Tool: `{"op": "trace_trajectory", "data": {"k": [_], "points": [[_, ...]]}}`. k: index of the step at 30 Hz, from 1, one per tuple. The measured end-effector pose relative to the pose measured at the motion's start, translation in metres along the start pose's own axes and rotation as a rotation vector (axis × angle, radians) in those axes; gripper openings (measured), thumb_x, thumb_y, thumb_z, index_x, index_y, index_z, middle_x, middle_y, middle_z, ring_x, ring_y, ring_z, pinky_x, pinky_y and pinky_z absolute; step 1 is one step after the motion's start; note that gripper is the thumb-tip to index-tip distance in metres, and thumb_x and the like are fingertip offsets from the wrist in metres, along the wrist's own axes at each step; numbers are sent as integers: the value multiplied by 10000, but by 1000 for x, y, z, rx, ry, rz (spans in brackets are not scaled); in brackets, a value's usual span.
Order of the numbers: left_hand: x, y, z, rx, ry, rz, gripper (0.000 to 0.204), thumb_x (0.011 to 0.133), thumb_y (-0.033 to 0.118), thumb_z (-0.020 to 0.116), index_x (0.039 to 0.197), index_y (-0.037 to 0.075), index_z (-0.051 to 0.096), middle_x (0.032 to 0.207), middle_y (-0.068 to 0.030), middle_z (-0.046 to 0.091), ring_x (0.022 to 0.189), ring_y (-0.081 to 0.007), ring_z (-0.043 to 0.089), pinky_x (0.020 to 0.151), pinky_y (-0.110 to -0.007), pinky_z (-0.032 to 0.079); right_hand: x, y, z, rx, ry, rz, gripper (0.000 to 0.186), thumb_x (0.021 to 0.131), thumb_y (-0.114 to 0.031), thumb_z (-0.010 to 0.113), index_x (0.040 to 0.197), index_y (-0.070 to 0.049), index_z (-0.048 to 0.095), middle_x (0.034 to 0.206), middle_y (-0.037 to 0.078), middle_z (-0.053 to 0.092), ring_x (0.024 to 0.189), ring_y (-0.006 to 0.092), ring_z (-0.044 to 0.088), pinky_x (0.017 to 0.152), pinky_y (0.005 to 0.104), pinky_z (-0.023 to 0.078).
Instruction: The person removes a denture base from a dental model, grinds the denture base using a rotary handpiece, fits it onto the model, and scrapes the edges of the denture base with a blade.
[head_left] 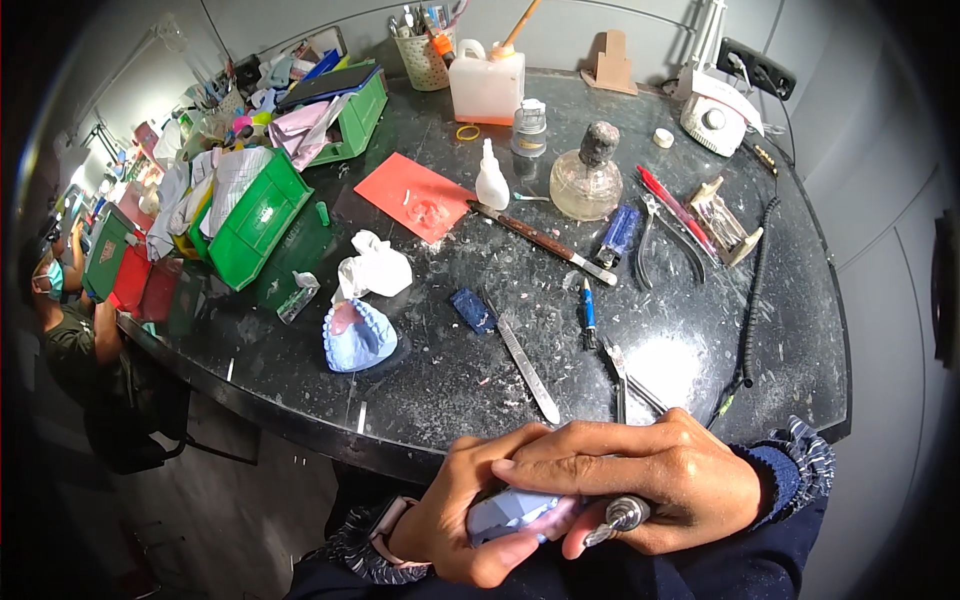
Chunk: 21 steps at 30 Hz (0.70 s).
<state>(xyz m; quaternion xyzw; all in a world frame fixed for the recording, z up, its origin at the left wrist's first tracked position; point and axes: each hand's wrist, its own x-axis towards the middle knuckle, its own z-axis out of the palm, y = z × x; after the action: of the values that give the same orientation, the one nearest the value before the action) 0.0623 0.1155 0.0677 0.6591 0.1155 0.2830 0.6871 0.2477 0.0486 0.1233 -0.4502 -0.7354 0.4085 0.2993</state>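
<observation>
My left hand [452, 505] holds a blue dental cast [500, 515] with pink material [555, 515] on it, low in the view at the bench's front. My right hand [700, 480] is closed on a silver handpiece [625, 515] with a small tip, which is beside the pink material; its long fingers lie over the top of the cast and my left hand. A second blue cast [355, 340] with pink on it lies on the bench, near a white crumpled tissue [375, 265]. A metal scalpel [528, 370] and pliers [630, 385] lie just beyond my hands.
The dark bench [450, 380] holds a red sheet [405, 190], glass burner [585, 185], plastic jug [487, 85], control box [712, 125] with coiled cord and several hand tools. Green bins [260, 220] stand at the left. A masked co-worker [70, 340] is at the far left.
</observation>
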Motion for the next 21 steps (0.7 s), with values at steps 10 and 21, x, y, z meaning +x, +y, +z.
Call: {"op": "trace_trajectory", "data": {"k": [10, 21], "points": [[5, -19, -11, 301, -104, 180, 568, 579, 241, 606, 1015, -104, 489, 861, -205, 593, 721, -300, 639, 612, -330, 520, 0, 6, 13, -136, 22, 10, 598, 507, 33, 606, 1094, -74, 589, 992, 22, 570, 665, 187, 636, 515, 280, 529], [20, -26, -18, 358, -128, 298, 515, 606, 240, 588, 956, -126, 493, 943, -257, 572, 806, -356, 626, 671, -362, 536, 7, 17, 14, -166, 91, -19, 600, 418, 1, 691, 1012, -57, 631, 893, 20, 613, 609, 174, 638, 478, 255, 517]]}}
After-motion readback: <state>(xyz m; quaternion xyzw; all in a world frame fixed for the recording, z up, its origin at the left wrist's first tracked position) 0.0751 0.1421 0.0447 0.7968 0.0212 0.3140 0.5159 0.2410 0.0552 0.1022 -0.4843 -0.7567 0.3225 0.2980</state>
